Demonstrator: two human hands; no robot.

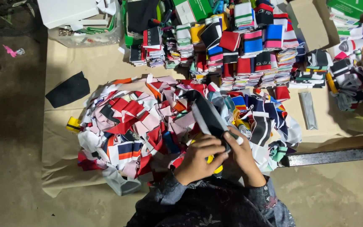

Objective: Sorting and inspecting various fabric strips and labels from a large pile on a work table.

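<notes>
Both my hands grip one long black fabric strip with a white edge (206, 115), which slants up and left from them over the pile. My left hand (198, 157) closes on its near end from the left, fingers curled over it. My right hand (242, 153) pinches the same end from the right, thumb on top. Under the hands lies a big loose heap of coloured fabric pieces (139, 122) in red, white, pink, navy and orange. A yellow object (213, 164) shows just below my left hand.
Neat stacks of folded striped fabric (248, 50) line the far side of the brown paper sheet (64, 138). A black cloth piece (68, 90) lies at the left, cardboard boxes (307, 21) at the back, a dark metal bar (332, 155) at the right, a grey strip (308, 110) nearby.
</notes>
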